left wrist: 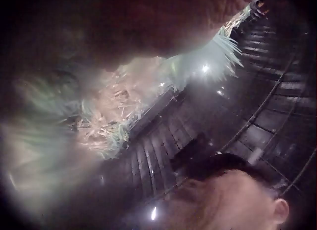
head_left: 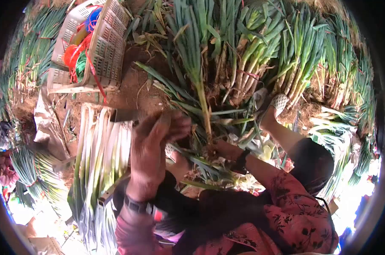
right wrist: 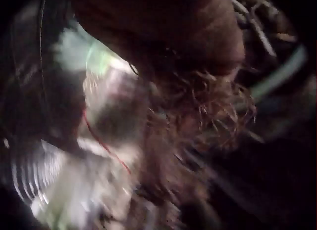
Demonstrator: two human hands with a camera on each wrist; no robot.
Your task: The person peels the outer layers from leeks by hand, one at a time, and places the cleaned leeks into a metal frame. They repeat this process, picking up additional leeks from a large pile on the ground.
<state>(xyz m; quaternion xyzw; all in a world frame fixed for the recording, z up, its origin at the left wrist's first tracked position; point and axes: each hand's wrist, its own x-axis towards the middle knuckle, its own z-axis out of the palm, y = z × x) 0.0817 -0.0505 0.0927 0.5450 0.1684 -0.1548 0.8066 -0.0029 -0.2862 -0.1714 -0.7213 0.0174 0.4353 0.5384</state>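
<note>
In the head view a long green onion (head_left: 204, 104) stands nearly upright, leaves up, its root end in the right hand (head_left: 226, 151). Tangled brown roots (right wrist: 213, 104) lie under the right hand (right wrist: 168, 32) in the right wrist view. The left hand (head_left: 156, 131), blurred, is raised to the left of the stalk and apart from it, fingers extended, nothing seen in it. Beneath and left of it, trimmed pale stalks (head_left: 101, 148) lie side by side. In the left wrist view the left hand (left wrist: 163, 22) fills the top, dark and blurred.
A plastic crate (head_left: 105, 46) with coloured twine balls (head_left: 72, 55) stands at the upper left. Bundles of green onions (head_left: 254, 55) line the top and right. Loose leaves (head_left: 196, 161) litter the ground between the person's feet. Another bundle (head_left: 31, 170) lies at the left.
</note>
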